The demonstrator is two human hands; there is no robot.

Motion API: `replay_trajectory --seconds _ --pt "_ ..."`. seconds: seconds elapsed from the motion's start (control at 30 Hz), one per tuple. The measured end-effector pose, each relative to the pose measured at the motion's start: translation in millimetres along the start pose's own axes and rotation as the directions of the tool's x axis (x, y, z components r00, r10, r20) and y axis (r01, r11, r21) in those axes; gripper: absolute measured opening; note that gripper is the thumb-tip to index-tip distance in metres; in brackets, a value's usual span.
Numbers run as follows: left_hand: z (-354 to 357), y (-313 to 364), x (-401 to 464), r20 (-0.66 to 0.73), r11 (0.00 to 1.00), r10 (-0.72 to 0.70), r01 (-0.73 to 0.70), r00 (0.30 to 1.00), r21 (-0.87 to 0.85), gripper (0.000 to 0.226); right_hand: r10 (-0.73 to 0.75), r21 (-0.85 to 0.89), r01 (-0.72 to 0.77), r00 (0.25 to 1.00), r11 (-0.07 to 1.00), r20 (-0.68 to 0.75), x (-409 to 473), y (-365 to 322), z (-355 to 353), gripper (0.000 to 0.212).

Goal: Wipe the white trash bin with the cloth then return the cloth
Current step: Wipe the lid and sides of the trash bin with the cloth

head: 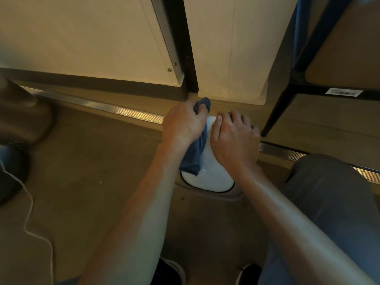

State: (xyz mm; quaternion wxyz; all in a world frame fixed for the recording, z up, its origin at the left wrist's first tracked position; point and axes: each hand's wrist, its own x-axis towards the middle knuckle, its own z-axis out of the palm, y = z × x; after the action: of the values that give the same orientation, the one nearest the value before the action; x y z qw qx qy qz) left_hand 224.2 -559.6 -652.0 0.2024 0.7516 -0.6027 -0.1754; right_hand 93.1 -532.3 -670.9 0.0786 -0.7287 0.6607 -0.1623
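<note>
Head view, looking down past both forearms. White trash bin (209, 173) standing on the floor (92, 182), close to the foot of the pale wall panels (230, 58) and just left of a dark chair leg (275, 114); only its rounded top and near side visible, far side hidden under the hands. Left hand (183, 124) clenched around the blue cloth (195, 155), fingers wrapped over a bunched end that pokes out at the top, the rest of the cloth trailing down the bin's left flank and touching it. Right hand (234, 136) laid flat on the bin's top right, fingers (219, 120) spread and holding nothing, apparently steadying it. Metal floor strip (139, 115) running behind the bin; white cable (30, 212) loose on the floor well to the left. Step in hand, by the look of it: wiping, cloth on the upper left side. Next move likely calls for dragging the cloth across the uncovered near face while the right hand keeps the bin from sliding. Return spot for the cloth not visible.
</note>
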Motion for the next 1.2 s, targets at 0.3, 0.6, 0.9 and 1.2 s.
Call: replay_trajectory --seconds 0.3,0.6,0.9,1.2 --pt "21 -29 -82 -0.332 0.965 -0.162 0.078 0.929 -0.252 0.027 0.001 0.03 0.0 1.0 1.0 -0.004 -1 0 -1 0.047" --pt "-8 -5 3 0.104 0.989 -0.014 0.029 0.994 -0.143 0.031 0.018 0.019 -0.017 1.0 1.0 -0.017 -1 -2 1 0.044" --pt "4 -39 -44 -0.127 0.911 -0.11 0.048 0.986 -0.41 0.034 0.003 0.019 -0.003 1.0 1.0 -0.005 -3 -3 1 0.046" --pt "-13 -26 -20 0.226 0.748 -0.306 0.38 0.925 -0.544 0.038 0.023 0.047 -0.024 1.0 0.999 0.016 -4 -2 8 0.046"
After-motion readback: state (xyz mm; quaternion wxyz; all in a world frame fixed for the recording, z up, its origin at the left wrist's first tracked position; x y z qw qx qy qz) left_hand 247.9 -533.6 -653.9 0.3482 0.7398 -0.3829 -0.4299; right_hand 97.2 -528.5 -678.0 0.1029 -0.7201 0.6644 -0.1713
